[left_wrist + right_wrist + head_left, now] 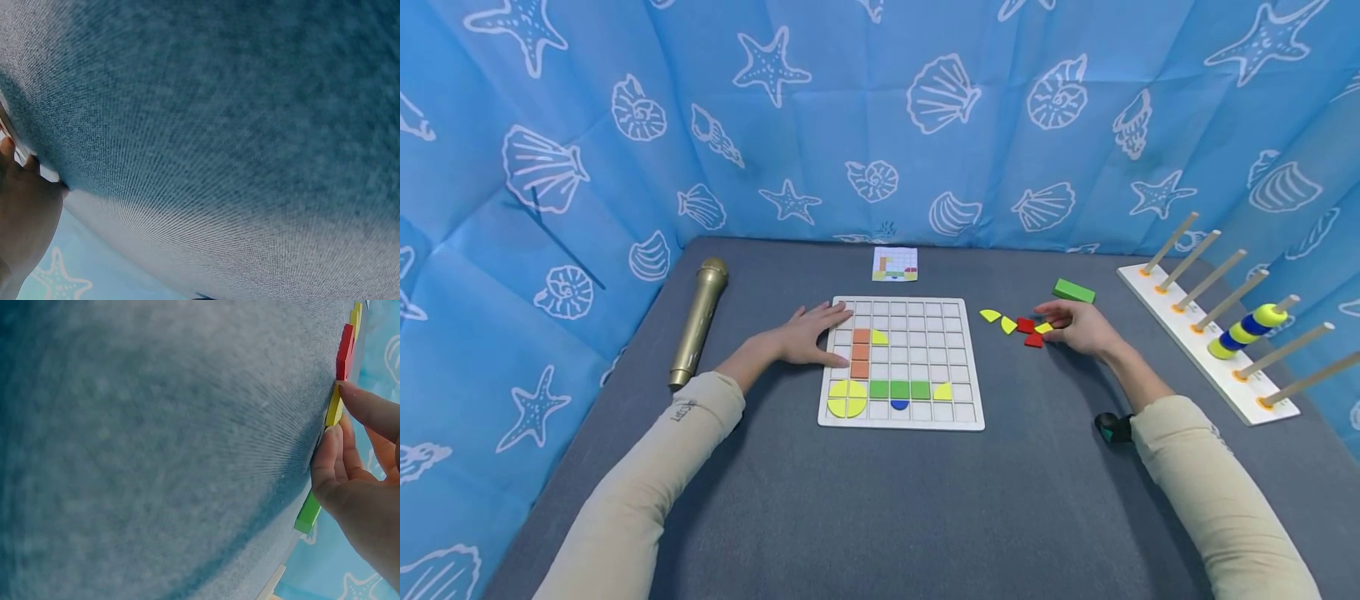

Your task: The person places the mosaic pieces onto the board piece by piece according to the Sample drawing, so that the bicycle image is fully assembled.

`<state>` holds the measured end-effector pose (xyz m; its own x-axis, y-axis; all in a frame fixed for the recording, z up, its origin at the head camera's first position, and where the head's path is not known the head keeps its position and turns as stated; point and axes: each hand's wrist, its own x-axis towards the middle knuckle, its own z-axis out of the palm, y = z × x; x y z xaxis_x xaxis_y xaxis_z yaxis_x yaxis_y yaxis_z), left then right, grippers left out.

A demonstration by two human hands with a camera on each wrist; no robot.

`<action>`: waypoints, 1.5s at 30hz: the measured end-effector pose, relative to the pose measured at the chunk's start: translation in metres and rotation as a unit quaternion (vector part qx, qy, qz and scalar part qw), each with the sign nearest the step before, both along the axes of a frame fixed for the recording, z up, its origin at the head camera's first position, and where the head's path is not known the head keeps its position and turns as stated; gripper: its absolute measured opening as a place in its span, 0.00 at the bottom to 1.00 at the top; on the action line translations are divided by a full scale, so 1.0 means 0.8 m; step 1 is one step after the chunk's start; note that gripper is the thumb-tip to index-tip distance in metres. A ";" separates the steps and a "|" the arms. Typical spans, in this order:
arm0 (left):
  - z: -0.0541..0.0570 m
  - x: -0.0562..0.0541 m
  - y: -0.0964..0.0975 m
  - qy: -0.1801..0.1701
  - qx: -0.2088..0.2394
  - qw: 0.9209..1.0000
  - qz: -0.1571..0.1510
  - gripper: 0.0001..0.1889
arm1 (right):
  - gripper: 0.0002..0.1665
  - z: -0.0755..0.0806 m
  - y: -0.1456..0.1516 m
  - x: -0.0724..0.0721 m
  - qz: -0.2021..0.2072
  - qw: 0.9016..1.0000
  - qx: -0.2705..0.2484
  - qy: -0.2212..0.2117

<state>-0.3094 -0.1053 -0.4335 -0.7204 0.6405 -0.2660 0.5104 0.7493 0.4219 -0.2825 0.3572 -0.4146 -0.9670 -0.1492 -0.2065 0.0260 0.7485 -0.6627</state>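
Note:
A white grid board (925,358) lies on the table, bearing orange and green squares, yellow quarter circles and a blue half circle. My left hand (811,335) rests at its left edge, fingers and thumb spread over the rim; the left wrist view catches only part of this hand (28,212). Right of the board, my right hand (1078,327) pinches a yellow quarter-circle piece (334,406) between thumb and fingers, low at the tabletop. Beside it lie red pieces (1026,325) and two more yellow quarter circles (990,316).
Behind the board lies a small pattern card (895,264). A green block (1074,290) sits beyond my right hand. To the right stands a white peg rack (1217,354) with yellow and blue beads; a gold microphone (700,321) lies at left. Blue curtains (865,125) hang around the table.

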 end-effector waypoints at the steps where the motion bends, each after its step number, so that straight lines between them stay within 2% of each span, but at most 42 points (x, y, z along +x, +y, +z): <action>1: -0.001 0.000 0.000 0.000 0.001 1.000 0.000 0.50 | 0.25 0.000 0.000 0.000 -0.004 1.000 0.000 -0.003; 8: -0.004 -0.002 -0.001 0.003 0.003 1.000 0.000 0.51 | 0.26 -0.002 0.001 0.000 -0.028 1.000 -0.009 -0.011; 18: -0.004 -0.003 -0.001 0.001 -0.006 1.000 -0.006 0.49 | 0.20 -0.002 0.001 0.003 -0.051 0.997 0.028 0.044; 22: -0.004 -0.003 -0.002 -0.001 -0.006 1.000 -0.005 0.50 | 0.20 0.007 0.002 0.009 -0.066 0.997 0.001 0.048; 32: -0.004 -0.004 -0.002 -0.005 -0.008 1.000 -0.003 0.50 | 0.23 0.022 -0.012 0.034 -0.040 0.997 -0.065 -0.004; 38: -0.004 -0.003 -0.003 -0.005 -0.006 1.000 -0.003 0.50 | 0.24 0.022 -0.035 0.050 -0.034 0.994 -0.100 -0.021; 45: -0.004 -0.004 -0.002 -0.002 -0.002 1.000 -0.006 0.50 | 0.25 0.018 -0.065 0.072 -0.018 0.986 -0.152 -0.065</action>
